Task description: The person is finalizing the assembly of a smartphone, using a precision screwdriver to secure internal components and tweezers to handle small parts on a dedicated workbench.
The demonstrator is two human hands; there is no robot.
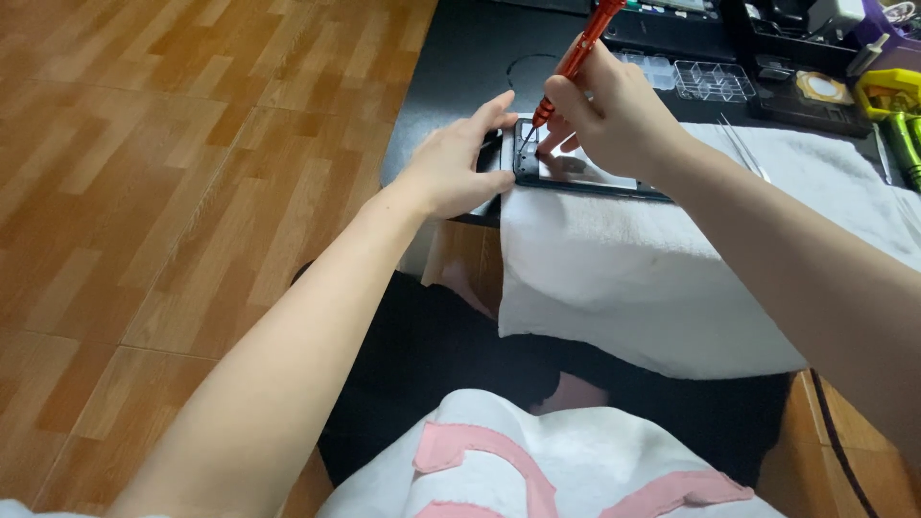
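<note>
One phone (585,173) lies opened on a white towel (633,278) at the desk (460,67) edge. The left hand (451,168) steadies its end, fingers loosely spread against it. The right hand (609,115), fingers clamped on one orange screwdriver (576,58), sets the tip on the phone; two tweezers (743,149) lie just beside.

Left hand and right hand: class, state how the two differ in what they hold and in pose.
The right hand grips an orange screwdriver, fingers curled, its tip pointing down at the dark flat device; the left hand holds no tool. The left hand lies open against the device's left edge, while the right hand is above it. Both are bare and meet at the device on the white towel.
</note>
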